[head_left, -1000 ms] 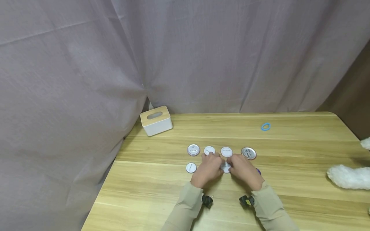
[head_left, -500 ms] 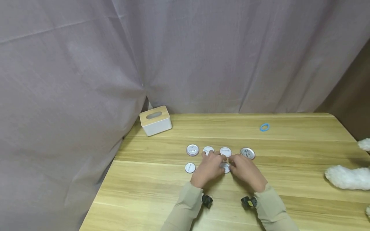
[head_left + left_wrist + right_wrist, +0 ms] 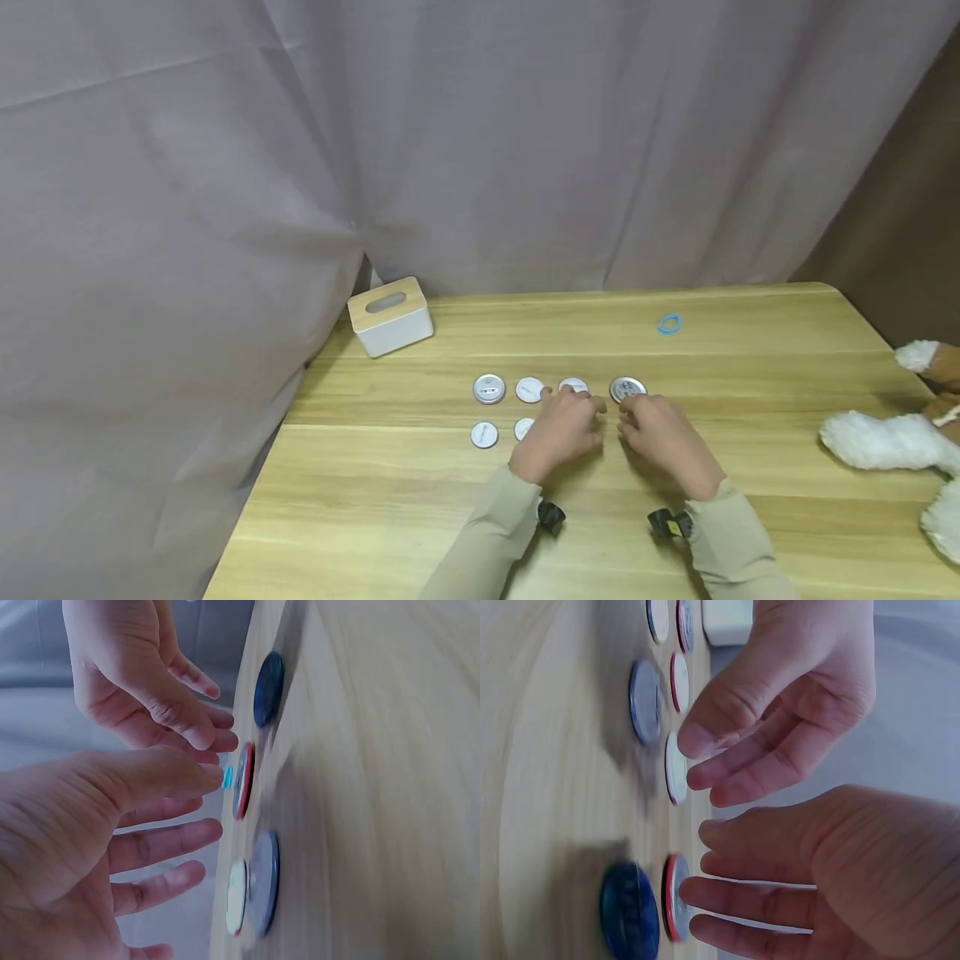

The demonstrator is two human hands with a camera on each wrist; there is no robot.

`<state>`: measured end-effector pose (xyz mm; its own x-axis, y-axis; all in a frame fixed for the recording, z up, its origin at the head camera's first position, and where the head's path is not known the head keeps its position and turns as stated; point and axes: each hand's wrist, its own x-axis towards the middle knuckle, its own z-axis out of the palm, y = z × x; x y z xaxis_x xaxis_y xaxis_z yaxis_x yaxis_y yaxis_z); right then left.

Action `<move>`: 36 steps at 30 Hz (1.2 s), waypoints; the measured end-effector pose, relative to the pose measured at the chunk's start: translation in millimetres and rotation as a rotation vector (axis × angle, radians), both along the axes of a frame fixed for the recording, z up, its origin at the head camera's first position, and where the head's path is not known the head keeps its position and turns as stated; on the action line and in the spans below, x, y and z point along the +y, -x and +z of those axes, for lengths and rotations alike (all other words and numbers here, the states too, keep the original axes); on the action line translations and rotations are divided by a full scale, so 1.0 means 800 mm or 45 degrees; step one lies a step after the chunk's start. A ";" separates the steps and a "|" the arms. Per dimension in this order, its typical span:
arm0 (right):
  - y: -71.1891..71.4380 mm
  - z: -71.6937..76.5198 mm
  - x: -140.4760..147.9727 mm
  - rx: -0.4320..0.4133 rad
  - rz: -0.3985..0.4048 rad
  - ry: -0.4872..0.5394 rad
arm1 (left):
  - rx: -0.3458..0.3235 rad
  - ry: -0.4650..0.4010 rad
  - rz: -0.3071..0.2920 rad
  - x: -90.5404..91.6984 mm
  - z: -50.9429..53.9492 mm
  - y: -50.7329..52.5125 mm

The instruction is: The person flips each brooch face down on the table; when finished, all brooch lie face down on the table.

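Several round pin-back badges lie face down on the wooden table in two rows, among them a badge (image 3: 489, 389) at the back left and a badge (image 3: 484, 434) at the front left. My left hand (image 3: 564, 429) hovers over the front row with its fingers spread and holds nothing. Under it, hidden in the head view, lies a grey-backed badge (image 3: 645, 701). Apart from it, my right hand (image 3: 667, 437) hangs with loosely bent fingers, near a red-rimmed badge (image 3: 676, 900) and a dark blue badge (image 3: 630, 911). Nothing is in its grasp.
A tissue box (image 3: 392, 321) with a wooden lid stands at the back left. Blue bands (image 3: 670, 323) lie toward the back right. A white fluffy plush toy (image 3: 877, 440) reaches in from the right edge. A grey curtain (image 3: 480, 150) hangs behind the table.
Both hands have come off the front-row badge between them and moved right, drawing apart. Another front-row badge, hidden before, now shows left of the left hand. The head view has shifted slightly.
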<state>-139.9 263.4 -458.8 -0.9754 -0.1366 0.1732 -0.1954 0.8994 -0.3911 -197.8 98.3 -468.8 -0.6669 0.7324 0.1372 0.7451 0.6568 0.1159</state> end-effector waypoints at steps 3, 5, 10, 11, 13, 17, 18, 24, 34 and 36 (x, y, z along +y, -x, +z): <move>-0.005 0.003 0.011 -0.002 -0.008 -0.025 | -0.015 -0.003 -0.019 0.011 0.001 -0.003; -0.011 0.003 0.017 -0.005 -0.022 -0.038 | -0.041 -0.010 -0.030 0.018 0.001 -0.006; -0.019 -0.001 0.023 -0.064 -0.033 -0.038 | -0.068 0.006 -0.065 0.029 0.000 -0.012; -0.020 -0.002 0.024 -0.083 -0.033 -0.038 | -0.063 0.011 -0.076 0.032 0.001 -0.013; -0.022 -0.002 0.027 -0.123 -0.038 -0.042 | -0.055 0.020 -0.097 0.036 0.002 -0.015; -0.024 -0.002 0.029 -0.192 -0.057 -0.046 | -0.021 0.054 -0.113 0.044 0.001 -0.016; -0.024 -0.002 0.029 -0.198 -0.057 -0.047 | -0.016 0.062 -0.110 0.045 0.000 -0.016; -0.023 -0.007 0.029 -0.177 -0.049 -0.049 | 0.013 0.066 -0.108 0.050 -0.008 -0.018; -0.025 -0.010 0.029 -0.158 -0.022 0.023 | 0.063 0.042 -0.109 0.054 -0.013 -0.018; -0.025 -0.008 0.029 -0.170 -0.018 0.025 | 0.062 0.039 -0.108 0.054 -0.012 -0.017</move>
